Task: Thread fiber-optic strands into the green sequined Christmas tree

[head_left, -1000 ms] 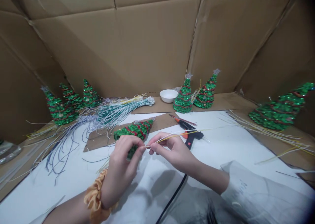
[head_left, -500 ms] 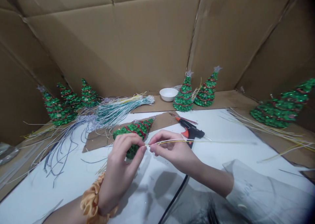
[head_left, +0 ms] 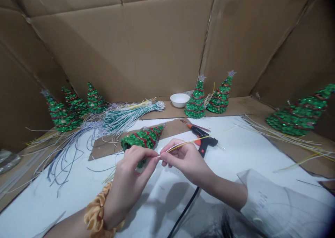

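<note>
My left hand (head_left: 131, 177) and my right hand (head_left: 183, 159) meet above the white table top (head_left: 78, 192), each pinching one end region of a thin yellow and white wire (head_left: 188, 142). The wire runs up and to the right from my right fingers. Just behind my left hand a green sequined toy Christmas tree (head_left: 142, 139) lies on its side on a brown cardboard piece (head_left: 107, 148). An orange scrunchie (head_left: 98, 218) sits on my left wrist.
A black and orange glue gun (head_left: 202, 140) lies behind my right hand, its cord (head_left: 183, 210) running toward me. Loose wire bundles (head_left: 125, 114) spread at left. Finished trees stand at left (head_left: 74, 105), centre back (head_left: 206, 98) and right (head_left: 298, 114). A white bowl (head_left: 179, 99) sits by the cardboard walls.
The wire's free end has swung from level to tilted up at the right. Both hands kept their pinch and stayed almost in place.
</note>
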`<state>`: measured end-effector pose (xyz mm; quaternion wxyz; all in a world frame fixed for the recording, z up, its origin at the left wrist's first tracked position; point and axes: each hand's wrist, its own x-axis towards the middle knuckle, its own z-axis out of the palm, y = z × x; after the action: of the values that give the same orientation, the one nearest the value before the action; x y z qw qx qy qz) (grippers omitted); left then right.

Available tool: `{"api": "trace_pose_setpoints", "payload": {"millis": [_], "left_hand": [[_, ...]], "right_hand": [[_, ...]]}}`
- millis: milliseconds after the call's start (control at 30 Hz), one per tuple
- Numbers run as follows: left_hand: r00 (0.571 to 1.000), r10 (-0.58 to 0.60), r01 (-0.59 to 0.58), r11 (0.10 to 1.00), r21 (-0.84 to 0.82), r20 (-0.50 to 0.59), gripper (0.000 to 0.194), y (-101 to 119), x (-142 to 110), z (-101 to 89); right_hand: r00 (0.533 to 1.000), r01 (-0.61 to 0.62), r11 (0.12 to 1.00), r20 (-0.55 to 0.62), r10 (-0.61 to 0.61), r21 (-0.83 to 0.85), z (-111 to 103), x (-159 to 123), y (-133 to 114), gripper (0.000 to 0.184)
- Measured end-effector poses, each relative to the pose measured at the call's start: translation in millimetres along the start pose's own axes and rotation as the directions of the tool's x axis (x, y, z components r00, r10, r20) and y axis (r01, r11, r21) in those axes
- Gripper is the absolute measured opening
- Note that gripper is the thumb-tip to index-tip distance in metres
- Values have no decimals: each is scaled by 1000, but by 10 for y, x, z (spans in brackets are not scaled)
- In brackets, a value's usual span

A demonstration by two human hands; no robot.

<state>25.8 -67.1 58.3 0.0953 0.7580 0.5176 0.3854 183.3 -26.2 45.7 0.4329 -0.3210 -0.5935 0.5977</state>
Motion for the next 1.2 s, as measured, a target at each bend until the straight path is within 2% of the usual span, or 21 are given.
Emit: {"api": "trace_pose_setpoints", "payload": {"millis": [100, 200, 333, 467, 567, 767, 867, 967, 1067, 1200], "left_hand": [[997, -73, 74, 997, -28, 38, 6, 10, 5, -18], [993, -92, 96, 994, -48, 74, 8, 12, 7, -30], [993, -62, 67, 997, -49, 101, 6, 8, -8, -10], [998, 0, 2, 1000, -31, 68, 4, 11, -60, 16], [998, 60, -61, 998, 17, 37, 8, 33, -103, 19], [980, 197, -190, 971, 142, -39, 17, 68, -158, 28], [969, 243, -235, 963, 133, -49, 19, 58, -170, 39], [971, 237, -232, 968, 98, -41, 20, 44, -171, 50], [982, 187, -184, 980, 74, -40, 19, 33, -175, 61], [994, 110, -108, 992, 65, -23, 15, 14, -186, 85]], "right_hand": [[995, 103, 980, 7, -103, -168, -13, -13, -11, 11], [972, 233, 920, 65, -224, -317, -47, -9, -21, 11], [889, 457, 788, 177, -423, -412, -114, 10, 30, 9], [825, 561, 718, 199, -530, -413, -148, -6, 99, 7], [828, 558, 723, 212, -519, -407, -143, -45, 105, 6], [896, 443, 817, 195, -398, -369, -108, -109, 53, 9], [924, 381, 847, 189, -333, -370, -97, -125, 43, 11], [935, 352, 855, 188, -301, -381, -95, -126, 52, 11], [905, 424, 820, 218, -365, -385, -106, -106, 70, 9], [797, 604, 686, 319, -513, -405, -146, -58, 96, 6]]}}
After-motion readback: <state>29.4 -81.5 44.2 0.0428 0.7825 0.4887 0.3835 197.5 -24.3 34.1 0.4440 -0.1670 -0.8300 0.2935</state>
